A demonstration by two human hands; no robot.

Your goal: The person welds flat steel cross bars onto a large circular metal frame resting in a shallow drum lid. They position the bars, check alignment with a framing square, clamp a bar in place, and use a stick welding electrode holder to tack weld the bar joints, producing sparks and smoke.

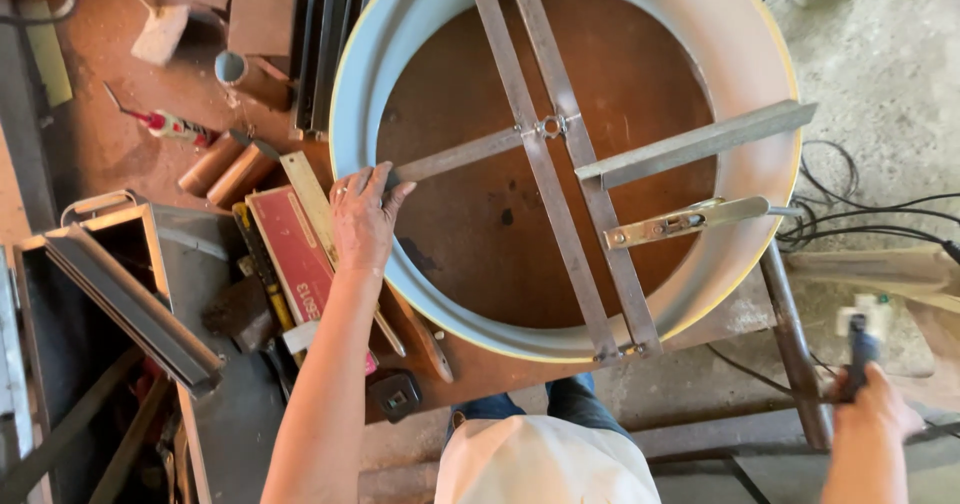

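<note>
A large round metal ring [352, 94] with a pale blue inner wall lies on a rusty brown workbench. Flat steel bars [545, 179] cross inside it, joined at a small ring near the middle. My left hand [365, 219] rests on the ring's left rim, fingers pressing the end of a horizontal flat bar [455, 157]. My right hand [875, 409] is low at the right, beyond the bench, gripping a dark handle [858, 354] whose working end I cannot make out.
An angle bar [700, 142] and a latch-like metal piece [685, 221] lie across the ring's right side. Left of the ring are a red box [293, 254], rulers, copper-coloured tubes [225, 169] and angle stock. Black cables [860, 214] run over the concrete floor at right.
</note>
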